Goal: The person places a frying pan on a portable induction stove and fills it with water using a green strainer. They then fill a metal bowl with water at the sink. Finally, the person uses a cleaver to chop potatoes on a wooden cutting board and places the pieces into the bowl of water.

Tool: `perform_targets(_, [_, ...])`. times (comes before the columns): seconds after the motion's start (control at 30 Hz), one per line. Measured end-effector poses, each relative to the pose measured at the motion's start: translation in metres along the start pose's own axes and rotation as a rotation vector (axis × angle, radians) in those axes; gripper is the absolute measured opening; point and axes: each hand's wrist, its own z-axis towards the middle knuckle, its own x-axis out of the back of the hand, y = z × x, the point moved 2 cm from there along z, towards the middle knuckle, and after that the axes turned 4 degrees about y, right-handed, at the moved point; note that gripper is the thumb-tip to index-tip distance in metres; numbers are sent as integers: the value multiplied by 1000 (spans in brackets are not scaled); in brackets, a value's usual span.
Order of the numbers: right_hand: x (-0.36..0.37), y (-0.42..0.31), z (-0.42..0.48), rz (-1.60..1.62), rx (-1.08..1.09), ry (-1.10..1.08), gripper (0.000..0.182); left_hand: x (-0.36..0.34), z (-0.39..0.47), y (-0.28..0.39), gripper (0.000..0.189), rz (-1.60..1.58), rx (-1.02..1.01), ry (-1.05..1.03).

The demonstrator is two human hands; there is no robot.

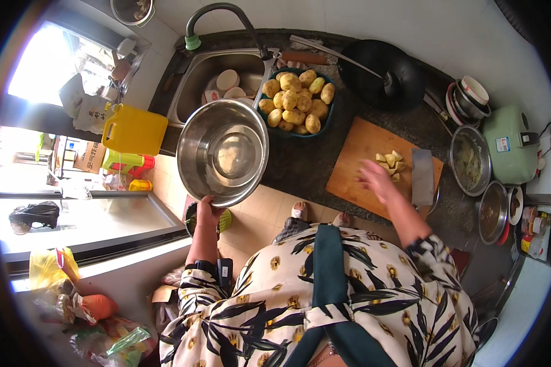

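Observation:
My left hand [208, 208] grips the near rim of a large stainless steel bowl [229, 147], which looks empty and is held over the counter's edge near the sink. Over a wooden cutting board [356, 160], my right hand [374, 180] has its fingers apart and holds nothing; whether it touches the board cannot be told. Just beyond it lie cut potato chunks [389, 160]. A cleaver [422, 176] rests flat on the board's right side. Peeled whole potatoes [298, 101] fill a teal basket [331, 112] behind the counter's front edge, right of the sink.
A steel sink [183, 87] with bowls stands at the back left, under a faucet [229, 7]. A black wok [372, 69] with a ladle is behind the board. Steel bowls [470, 160] and a green rice cooker [507, 147] stand right. A yellow jug [135, 130] is left.

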Motion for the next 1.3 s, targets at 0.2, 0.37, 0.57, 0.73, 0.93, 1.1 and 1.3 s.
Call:
perform_targets(0.2, [-61,-29,69,235,-106,-197,65,-10,-8,-12,26,-35,-2,-23])
perform_targets(0.37, [-101,-33,96,166,-142,-182,45,-16,-7,-15,23,-30,16,2])
perform_targets(0.57, [-121,-36,124,356,-64,113,23,-35,-16,-12,26,14,-26,-36])
perform_targets(0.73, [-117,-52,135,382,-31,156,31,-49,-24,-11,29,10,-57,-71])
perform_targets(0.93, [-95,-57,144,387,-1,95,28,-62,-15,-12,30,-32,-99,-72])
perform_targets(1.1, [-47,-62,66,-33,137,31,37,-63,-21,-5,38,9,-119,-72])
perform_targets(1.3, [79,-10,-57,-754,341,393,28,-61,-61,11,58,91,-970,210])
